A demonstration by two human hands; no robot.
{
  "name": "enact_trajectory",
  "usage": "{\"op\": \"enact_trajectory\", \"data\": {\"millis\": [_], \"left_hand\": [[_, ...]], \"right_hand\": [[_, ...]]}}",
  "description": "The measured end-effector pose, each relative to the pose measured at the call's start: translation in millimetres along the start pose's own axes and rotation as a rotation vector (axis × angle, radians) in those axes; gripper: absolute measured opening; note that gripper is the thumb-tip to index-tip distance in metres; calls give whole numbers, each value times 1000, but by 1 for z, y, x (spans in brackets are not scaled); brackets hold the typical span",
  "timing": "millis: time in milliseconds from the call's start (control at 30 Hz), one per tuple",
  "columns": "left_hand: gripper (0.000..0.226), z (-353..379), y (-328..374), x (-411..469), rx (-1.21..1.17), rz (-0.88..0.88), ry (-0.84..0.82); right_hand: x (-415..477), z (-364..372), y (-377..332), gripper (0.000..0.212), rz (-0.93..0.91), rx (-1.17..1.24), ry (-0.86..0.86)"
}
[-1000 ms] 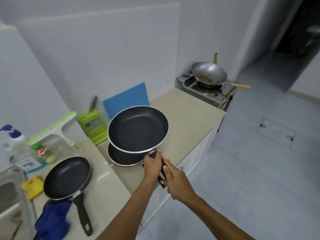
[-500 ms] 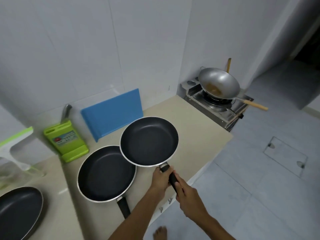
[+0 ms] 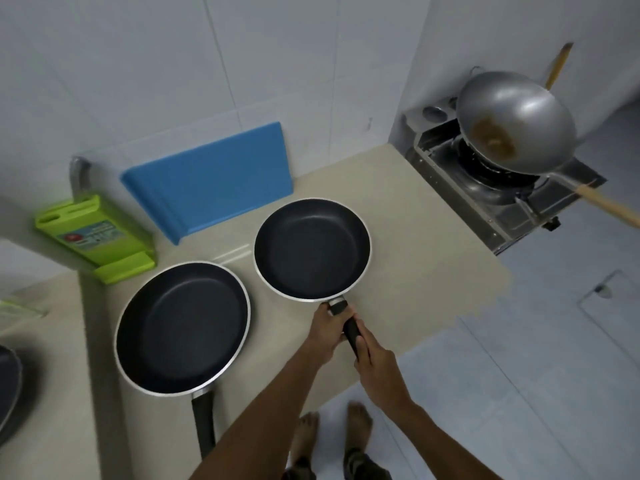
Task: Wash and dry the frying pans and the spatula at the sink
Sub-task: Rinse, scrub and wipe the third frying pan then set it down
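Head view: both arms are angling in from the bottom edge, meeting at one handle (image 3: 350, 332). The left hand (image 3: 325, 329) is wrapping its grip round the handle close to the small pan (image 3: 311, 249). The right hand (image 3: 375, 365) is clasping the handle lower down. The small pan is sitting level over the counter (image 3: 415, 237), perhaps resting on it, just right of the big pan (image 3: 181, 329).
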State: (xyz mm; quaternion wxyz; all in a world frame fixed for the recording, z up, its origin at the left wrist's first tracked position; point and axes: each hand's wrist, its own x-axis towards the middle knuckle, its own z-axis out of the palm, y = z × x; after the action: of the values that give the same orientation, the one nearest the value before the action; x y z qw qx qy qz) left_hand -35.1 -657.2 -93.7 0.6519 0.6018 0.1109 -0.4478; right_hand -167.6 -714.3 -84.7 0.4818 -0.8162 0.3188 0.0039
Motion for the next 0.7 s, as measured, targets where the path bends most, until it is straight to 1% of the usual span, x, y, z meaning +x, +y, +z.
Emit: {"op": "enact_trajectory", "data": {"millis": [100, 200, 267, 367, 500, 600, 700], "left_hand": [[13, 14, -8, 8, -9, -15, 32], [22, 21, -14, 20, -3, -17, 63], [23, 25, -13, 25, 1, -7, 71], [24, 29, -13, 30, 7, -2, 85], [36, 34, -17, 34, 16, -5, 108], [35, 36, -18, 35, 3, -5, 106], [33, 35, -19, 36, -8, -12, 111]], "right_hand": [[11, -10, 14, 47, 7, -18, -40], [17, -18, 20, 45, 33, -8, -70], [22, -19, 23, 46, 38, -5, -77], [26, -17, 29, 56, 49, 13, -83], [31, -19, 35, 50, 74, 23, -97], [32, -21, 39, 57, 46, 30, -105], [35, -22, 43, 58, 43, 25, -120]]}}
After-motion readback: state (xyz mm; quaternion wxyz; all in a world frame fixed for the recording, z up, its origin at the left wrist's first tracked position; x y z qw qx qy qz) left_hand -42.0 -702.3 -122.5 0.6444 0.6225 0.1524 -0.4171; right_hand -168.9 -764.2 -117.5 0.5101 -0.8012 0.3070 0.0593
